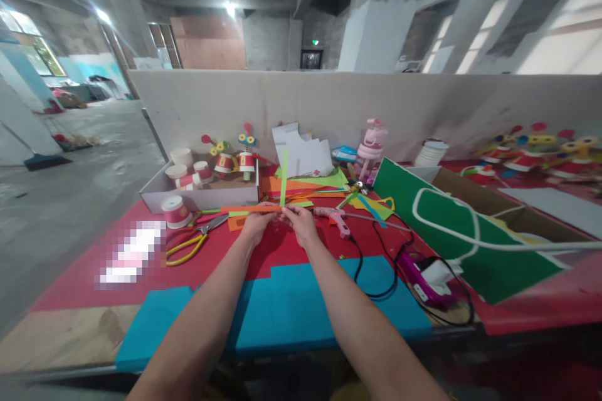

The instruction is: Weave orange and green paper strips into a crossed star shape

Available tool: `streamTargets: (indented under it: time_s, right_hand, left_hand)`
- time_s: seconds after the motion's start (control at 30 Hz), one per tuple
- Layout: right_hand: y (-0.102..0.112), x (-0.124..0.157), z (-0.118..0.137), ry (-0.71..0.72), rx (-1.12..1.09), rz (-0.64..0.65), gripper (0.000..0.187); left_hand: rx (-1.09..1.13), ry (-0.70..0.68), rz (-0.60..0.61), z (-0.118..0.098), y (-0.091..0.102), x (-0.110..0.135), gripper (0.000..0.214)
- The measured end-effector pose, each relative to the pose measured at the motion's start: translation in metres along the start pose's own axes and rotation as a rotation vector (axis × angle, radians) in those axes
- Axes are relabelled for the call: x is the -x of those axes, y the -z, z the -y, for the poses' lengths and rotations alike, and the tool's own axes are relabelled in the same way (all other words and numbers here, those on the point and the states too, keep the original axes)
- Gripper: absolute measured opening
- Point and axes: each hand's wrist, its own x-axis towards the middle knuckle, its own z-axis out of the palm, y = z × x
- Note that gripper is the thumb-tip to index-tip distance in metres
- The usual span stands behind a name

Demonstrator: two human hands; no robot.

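Left hand (259,223) and right hand (301,222), fingertips nearly together, pinch a long orange paper strip (245,208) and upright lime-green paper strip (285,177); likely aligning them; next calls for steadiness.

No lettering is legible, the visible signs being a green lit sign (315,42) above a dark doorway (311,59) and a small red cross-like mark (316,173) on white paper (303,156).
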Motion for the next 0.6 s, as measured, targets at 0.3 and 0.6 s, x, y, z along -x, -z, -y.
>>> streamTargets:
  time_s: [0.3,0.6]
  right_hand:
    - [-0.0027,0.0042,0.0021,-0.063,-0.030,0.054,0.034]
    - [-0.0022,0.0037,-0.0004,-0.081,-0.035,0.118,0.035]
  left_hand:
    - [-0.068,-0.035,-0.086,0.0007,0.0012,-0.0016,0.028]
    - [-0.088,-0.018,-0.124,0.0002,0.0004,-0.0015,0.029]
